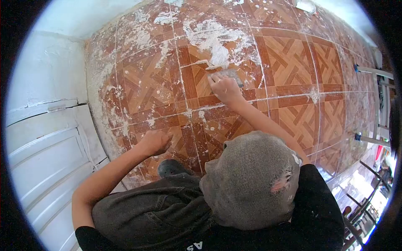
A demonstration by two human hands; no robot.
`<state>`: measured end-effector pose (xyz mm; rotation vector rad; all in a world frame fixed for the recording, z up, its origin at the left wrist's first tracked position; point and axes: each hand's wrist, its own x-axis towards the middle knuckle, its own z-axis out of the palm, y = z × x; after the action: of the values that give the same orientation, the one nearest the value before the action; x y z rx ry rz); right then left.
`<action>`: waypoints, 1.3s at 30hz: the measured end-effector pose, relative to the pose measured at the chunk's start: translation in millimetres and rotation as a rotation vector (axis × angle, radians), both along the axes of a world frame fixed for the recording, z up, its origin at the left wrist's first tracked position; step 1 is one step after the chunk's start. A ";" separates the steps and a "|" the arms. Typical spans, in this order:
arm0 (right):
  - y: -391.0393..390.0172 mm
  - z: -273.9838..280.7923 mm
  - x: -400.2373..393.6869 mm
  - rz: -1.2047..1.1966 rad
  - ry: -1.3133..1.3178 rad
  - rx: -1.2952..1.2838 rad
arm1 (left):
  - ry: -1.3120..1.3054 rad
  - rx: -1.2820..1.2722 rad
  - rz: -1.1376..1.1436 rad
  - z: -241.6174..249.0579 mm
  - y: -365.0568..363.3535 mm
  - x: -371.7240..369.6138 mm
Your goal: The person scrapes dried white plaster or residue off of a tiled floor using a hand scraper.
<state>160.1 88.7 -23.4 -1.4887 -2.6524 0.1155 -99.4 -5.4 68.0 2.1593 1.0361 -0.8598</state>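
Note:
My right hand (226, 88) is closed on a flat grey scraper (235, 76), pressed against the tiled floor. Its handle is hidden by my fingers. Just beyond the scraper lies a ridge of white paste (205, 63), joined to a thick white smear (215, 46) on the brown patterned tiles (293, 50). My left hand (157, 143) hangs in a loose fist above the floor, by my shoe (171, 167). Nothing sticks out of it, and it is apart from the scraper.
On the left stands a white panelled door (46, 154) with a cracked frame, beside a pale wall (50, 71). My bent knee (255, 180) in torn grey trousers fills the lower middle. A metal ladder (383, 104) and dark chair legs (364, 205) are at the right. A white cylindrical object (305, 6) lies at the top.

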 end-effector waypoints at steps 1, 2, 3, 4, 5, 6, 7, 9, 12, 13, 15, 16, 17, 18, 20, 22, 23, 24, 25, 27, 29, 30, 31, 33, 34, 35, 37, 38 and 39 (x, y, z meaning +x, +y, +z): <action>0.7 -1.9 1.0 0.005 0.008 0.083 | 0.032 -0.009 0.031 4.8 1.1 2.4; 1.5 -4.2 1.0 0.010 0.016 0.166 | 0.034 -0.007 0.032 2.6 0.8 -0.5; 4.4 -7.2 0.3 0.011 0.018 0.162 | 0.030 -0.003 -0.017 1.5 -1.0 -2.7; 11.0 -10.2 -0.6 0.027 0.037 0.172 | 0.026 0.002 -0.069 0.6 -2.9 -5.0; 9.2 -12.4 0.5 0.040 0.052 0.173 | 0.026 -0.009 -0.072 0.6 -8.3 -5.6; 6.1 -11.9 3.1 0.036 0.047 0.181 | 0.090 -0.056 -0.073 5.7 -5.9 -0.8; 1.1 -11.4 3.3 0.012 0.035 0.186 | 0.158 -0.099 -0.073 9.3 -1.5 1.0; -9.5 -16.6 0.3 -0.016 0.034 0.190 | 0.024 0.009 -0.024 1.9 -4.5 -8.0; -8.6 -20.4 2.9 0.068 0.055 0.383 | -0.136 0.127 0.034 -3.7 -9.3 -17.2; 1.6 -13.3 -0.5 0.022 0.050 0.302 | -0.154 0.141 0.049 -3.0 -9.3 -15.9; 2.3 -11.2 -2.6 -0.033 0.052 0.213 | -0.020 0.078 -0.017 -0.3 -9.8 -12.9; -0.3 -12.8 -3.2 -0.036 0.058 0.213 | 0.112 0.020 -0.073 2.8 -10.6 -10.8; 5.3 -12.7 -2.3 -0.037 0.061 0.230 | 0.112 0.036 -0.077 4.1 -6.5 -6.8; 3.5 -13.6 -3.0 -0.042 0.064 0.234 | 0.120 -0.008 -0.052 9.1 -5.6 -1.7; -2.2 -17.6 -4.0 -0.030 0.032 0.257 | 0.132 -0.049 -0.031 9.3 -6.1 -3.6; 7.5 -10.9 -7.8 -0.064 0.052 0.194 | -0.013 0.045 0.002 3.9 -7.1 -8.3; 9.9 -7.7 -9.8 -0.089 0.071 0.123 | -0.012 0.044 0.003 0.3 -7.0 -10.4; 8.3 -9.1 -11.3 -0.090 0.073 0.118 | 0.022 0.013 -0.013 1.6 -4.8 -9.5; 3.6 -9.7 -11.7 -0.092 0.084 0.156 | 0.055 -0.023 -0.029 3.3 -6.7 -8.3; 4.1 -11.9 -9.4 -0.097 0.092 0.218 | 0.041 -0.002 -0.035 2.5 -5.7 -8.3; -8.4 -20.5 -10.1 -0.079 0.024 0.253 | 0.036 0.007 -0.043 3.2 -8.6 -11.7; -7.3 -21.9 -9.9 -0.084 0.024 0.254 | -0.025 0.041 -0.012 5.0 -9.0 -10.9; -3.1 -23.0 -8.2 -0.056 0.019 0.297 | -0.089 0.078 0.021 5.8 -7.3 -8.8; 5.2 -21.3 -6.2 -0.030 0.013 0.335 | -0.039 0.040 0.008 8.9 -5.6 -3.8; 12.1 -18.2 -9.3 -0.062 0.037 0.253 | 0.017 0.001 -0.004 10.9 -5.6 -3.0; 11.6 -14.5 -11.2 -0.094 0.062 0.164 | 0.022 -0.008 -0.010 12.5 -9.2 -2.8; 6.0 -8.3 -6.6 -0.120 0.072 0.191 | 0.053 -0.012 -0.011 10.6 -4.7 -2.3; -0.5 -7.1 -6.2 -0.140 0.085 0.201 | 0.059 -0.009 -0.017 9.6 -4.6 -5.1; -6.3 -11.3 -5.0 -0.147 0.091 0.203 | 0.008 0.013 -0.001 7.9 -4.9 -8.2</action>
<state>155.1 82.4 -34.6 -1.5639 -2.3936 -0.0917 -107.6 -10.4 75.8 2.1690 1.0467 -0.8653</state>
